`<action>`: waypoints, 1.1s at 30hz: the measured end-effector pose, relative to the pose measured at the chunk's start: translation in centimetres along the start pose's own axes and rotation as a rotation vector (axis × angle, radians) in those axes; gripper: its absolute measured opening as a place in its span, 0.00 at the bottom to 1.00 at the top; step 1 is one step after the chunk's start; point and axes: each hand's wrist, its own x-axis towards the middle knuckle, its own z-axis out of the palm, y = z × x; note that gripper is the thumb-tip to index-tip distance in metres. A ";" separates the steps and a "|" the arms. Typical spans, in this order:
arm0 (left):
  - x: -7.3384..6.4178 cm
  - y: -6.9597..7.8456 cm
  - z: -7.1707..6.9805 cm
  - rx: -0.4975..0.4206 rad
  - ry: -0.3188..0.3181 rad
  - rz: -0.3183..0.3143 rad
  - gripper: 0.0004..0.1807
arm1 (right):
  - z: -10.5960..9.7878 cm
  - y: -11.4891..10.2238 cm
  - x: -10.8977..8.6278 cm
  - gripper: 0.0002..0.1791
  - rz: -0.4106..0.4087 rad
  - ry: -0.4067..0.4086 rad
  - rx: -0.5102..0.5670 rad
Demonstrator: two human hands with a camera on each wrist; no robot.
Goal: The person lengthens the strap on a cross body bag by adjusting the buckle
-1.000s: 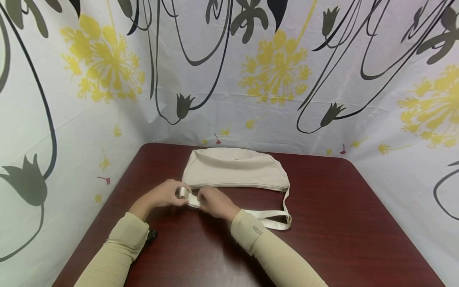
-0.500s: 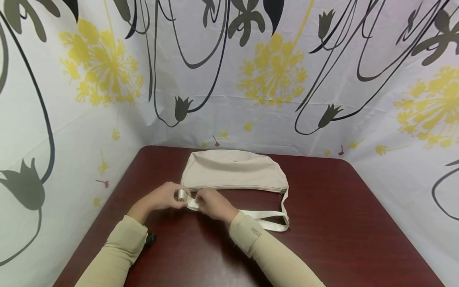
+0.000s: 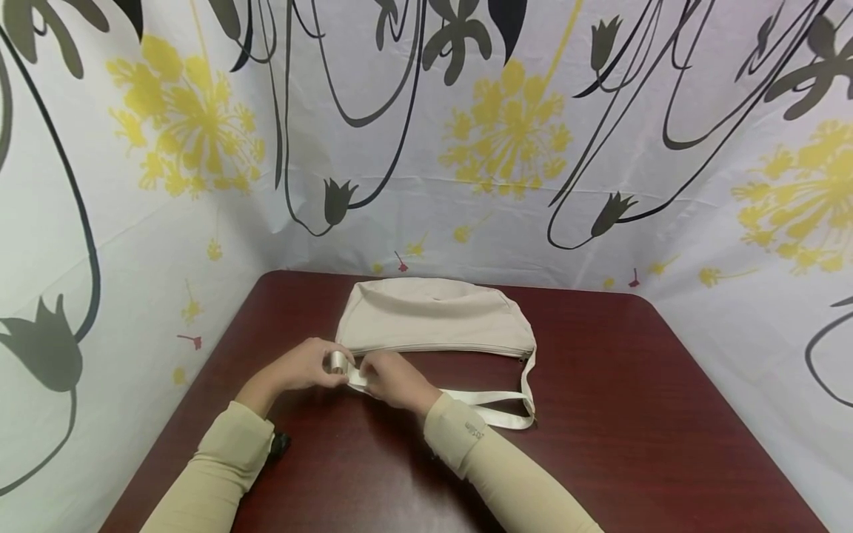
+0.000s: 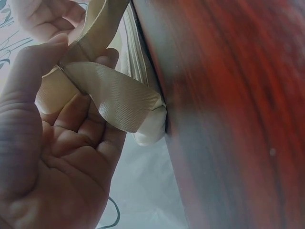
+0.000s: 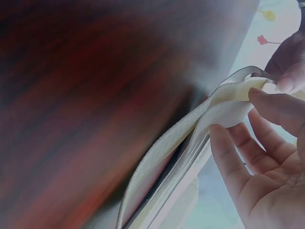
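Observation:
A cream shoulder bag [image 3: 436,318] lies flat on the table, its zip edge facing me. Its webbing strap [image 3: 506,420] runs from the bag's right end, loops, and passes under my right arm to both hands. My left hand [image 3: 309,363] grips the strap near the bag's left corner. In the left wrist view, a thin metal slider [image 4: 72,78] crosses the strap between thumb and fingers, and a loop of webbing [image 4: 121,98] curls out. Close beside it, my right hand [image 3: 400,379] pinches the strap; in the right wrist view, thumb and fingertips hold the layered webbing [image 5: 226,112].
The dark red wooden table [image 3: 600,414] has rounded far corners. A white cloth [image 3: 400,148] printed with grey and yellow flowers stands behind it and along both sides. A small black object [image 3: 280,443] shows beside my left cuff.
My right hand has shifted slightly left along the strap, closer to my left hand. My left hand keeps its grip, and the bag stays in place. The head view has tilted slightly.

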 end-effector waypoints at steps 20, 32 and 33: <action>0.0 -0.5 0.0 -0.029 -0.002 0.014 0.13 | -0.1 -0.3 0.1 0.10 -0.010 0.021 0.046; 0.1 -0.8 0.1 -0.043 -0.016 0.024 0.14 | -0.2 -0.3 0.2 0.09 -0.005 0.005 0.042; 0.1 -0.7 0.1 -0.043 -0.018 0.019 0.14 | -0.2 -0.3 0.3 0.09 -0.004 0.004 0.040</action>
